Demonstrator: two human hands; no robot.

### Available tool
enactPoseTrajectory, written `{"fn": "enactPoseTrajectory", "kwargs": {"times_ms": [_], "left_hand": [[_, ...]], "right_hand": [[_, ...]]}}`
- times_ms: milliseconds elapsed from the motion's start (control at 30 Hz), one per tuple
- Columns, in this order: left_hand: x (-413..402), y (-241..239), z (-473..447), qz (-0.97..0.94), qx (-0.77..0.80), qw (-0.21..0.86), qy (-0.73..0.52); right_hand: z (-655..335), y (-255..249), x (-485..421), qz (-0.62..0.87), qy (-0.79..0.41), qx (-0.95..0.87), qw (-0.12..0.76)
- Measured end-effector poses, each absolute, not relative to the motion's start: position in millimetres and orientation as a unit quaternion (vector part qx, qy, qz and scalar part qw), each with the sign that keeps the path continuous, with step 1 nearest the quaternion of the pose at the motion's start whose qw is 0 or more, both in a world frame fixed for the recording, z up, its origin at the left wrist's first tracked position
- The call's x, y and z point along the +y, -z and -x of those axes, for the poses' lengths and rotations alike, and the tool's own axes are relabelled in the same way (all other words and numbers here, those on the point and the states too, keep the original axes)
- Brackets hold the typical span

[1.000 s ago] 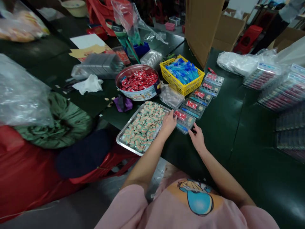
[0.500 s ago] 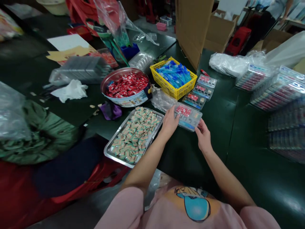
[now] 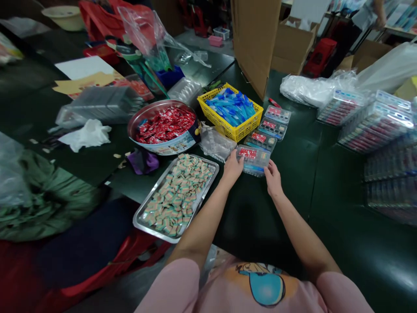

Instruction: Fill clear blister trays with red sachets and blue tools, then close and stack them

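A clear plastic compartment case (image 3: 256, 166) with red packets and a blue item inside lies at the near end of a row of similar cases. My left hand (image 3: 233, 168) grips its left edge, thumb on top. At its lower right corner, my right hand (image 3: 273, 178) has its fingers closed on the edge. Just beyond is another case (image 3: 260, 140), with more behind it. Left of the hands, a metal tray (image 3: 138, 217) holds many small tan-and-green pieces. Clear empty-looking plastic packaging (image 3: 217, 143) touches the area beside my left hand.
A round tin (image 3: 169, 149) of red packets and a yellow basket (image 3: 239, 131) of slim blue items stand beyond the tray. Stacks of filled cases (image 3: 374, 130) line the right. An upright cardboard flap (image 3: 254, 43) rises at the back. Another person's arm (image 3: 379, 13) shows far right.
The case in my hands has moved slightly away from me and now sits flatter, closer in line with the row. The whole view has shifted a little.
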State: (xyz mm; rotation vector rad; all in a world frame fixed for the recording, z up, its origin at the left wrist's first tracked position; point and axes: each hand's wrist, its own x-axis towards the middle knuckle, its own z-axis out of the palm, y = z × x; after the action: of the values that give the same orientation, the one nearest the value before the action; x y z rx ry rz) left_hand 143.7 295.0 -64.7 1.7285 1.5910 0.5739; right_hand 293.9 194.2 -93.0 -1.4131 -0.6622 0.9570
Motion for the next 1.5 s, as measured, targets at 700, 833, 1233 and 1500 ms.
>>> {"fn": "enactPoseTrajectory", "kwargs": {"times_ms": [700,833,1233,1500], "left_hand": [[391.5,51.4,-223.1,-0.647,0.633,0.373,-0.204],[387.5,63.8,-217.8,-0.634,0.629,0.396,-0.213],[401.3,35.5,-272.8,-0.665,0.552,0.399,-0.307],[448.1,50.7,-305.6,-0.666,0.576,0.400,-0.254]], "right_hand": [[-352.4,100.9,295.5,0.689,-0.312,-0.289,0.587],[-351.0,104.8,281.6,0.686,-0.333,-0.286,0.581],[-408.7,71.6,294.3,0.642,-0.296,-0.305,0.638],[-447.7,94.0,358.8,0.732,-0.298,-0.292,0.539]]}}
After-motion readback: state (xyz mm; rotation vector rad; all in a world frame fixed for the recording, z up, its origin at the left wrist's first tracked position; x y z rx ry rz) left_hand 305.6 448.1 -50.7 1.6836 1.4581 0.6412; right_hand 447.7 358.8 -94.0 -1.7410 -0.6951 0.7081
